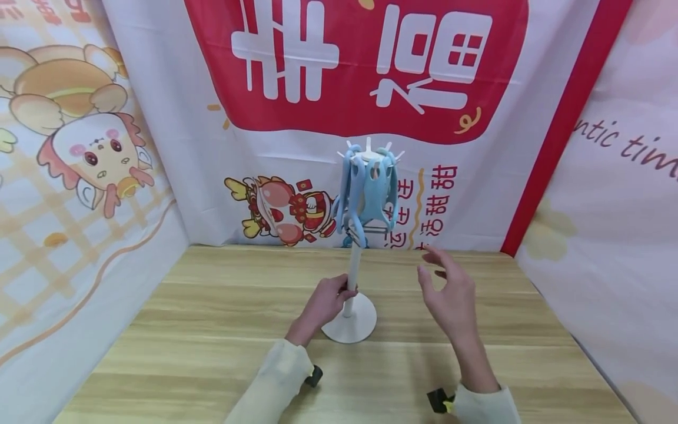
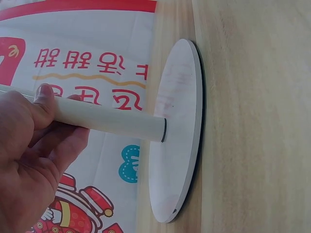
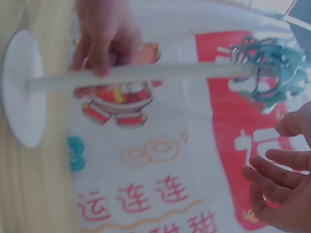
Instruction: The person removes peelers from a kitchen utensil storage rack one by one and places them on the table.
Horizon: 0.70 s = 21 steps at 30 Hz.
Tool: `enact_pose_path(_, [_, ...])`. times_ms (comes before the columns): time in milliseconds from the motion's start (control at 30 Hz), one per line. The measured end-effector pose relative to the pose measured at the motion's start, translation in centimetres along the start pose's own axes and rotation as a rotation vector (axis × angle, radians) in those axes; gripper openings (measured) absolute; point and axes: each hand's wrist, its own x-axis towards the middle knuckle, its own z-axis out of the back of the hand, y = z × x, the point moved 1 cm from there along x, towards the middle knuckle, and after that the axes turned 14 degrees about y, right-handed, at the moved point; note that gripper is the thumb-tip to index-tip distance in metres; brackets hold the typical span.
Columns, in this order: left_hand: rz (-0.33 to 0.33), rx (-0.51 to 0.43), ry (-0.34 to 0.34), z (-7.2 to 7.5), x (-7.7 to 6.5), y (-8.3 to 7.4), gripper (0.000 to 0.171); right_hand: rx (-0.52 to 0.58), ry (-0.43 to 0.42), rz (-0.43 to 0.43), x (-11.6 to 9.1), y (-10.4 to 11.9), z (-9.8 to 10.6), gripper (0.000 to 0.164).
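A white stand with a round base (image 1: pixel 349 330) stands upright on the wooden table. My left hand (image 1: pixel 327 301) grips its pole (image 2: pixel 112 119) a little above the base, thumb on one side and fingers on the other. Around the pronged top (image 1: pixel 368 154) hang several light blue looped pieces (image 1: pixel 377 191) with cut-outs and thin metal parts near their lower ends; their exact kind is unclear. My right hand (image 1: pixel 450 294) is raised to the right of the pole, apart from it, fingers loosely bent and holding nothing. In the right wrist view the blue pieces are blurred.
The wooden table (image 1: pixel 212 330) runs back to a printed cloth wall (image 1: pixel 212 200) behind the stand. More printed cloth hangs on the left (image 1: pixel 122 235) and right (image 1: pixel 598 235). A black wrist device (image 1: pixel 437 400) sits at my right cuff, another (image 1: pixel 313 376) at the left.
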Motion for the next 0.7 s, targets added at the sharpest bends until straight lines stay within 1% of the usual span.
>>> enact_pose_path(100, [-0.005,0.004,-0.007,0.1,0.0,-0.1,0.01,0.062,-0.038,0.04,0.5,1.6,0.6,0.033])
enact_pose_path(167, [-0.002,-0.003,-0.008,0.2,0.0,-0.2,0.01,0.111,-0.047,0.078,1.0,2.7,1.0,0.031])
enact_pose_path(267, [0.014,-0.02,-0.005,0.2,0.1,-0.2,0.011,0.199,-0.016,0.147,1.8,4.4,1.6,0.029])
enact_pose_path(333, [0.016,-0.016,-0.002,0.2,0.2,-0.2,0.012,0.252,0.016,0.176,2.4,5.3,2.0,0.03])
enact_pose_path(467, [0.014,-0.014,0.013,0.1,0.4,-0.1,0.013,0.32,0.061,0.198,3.6,6.9,2.3,0.032])
enact_pose_path(633, [0.024,-0.032,0.012,0.0,0.4,0.0,0.012,0.347,0.105,0.206,5.0,8.3,1.9,0.036])
enact_pose_path(700, [0.031,-0.038,0.012,0.1,0.4,0.0,0.011,0.351,0.11,0.203,5.5,8.6,1.8,0.037])
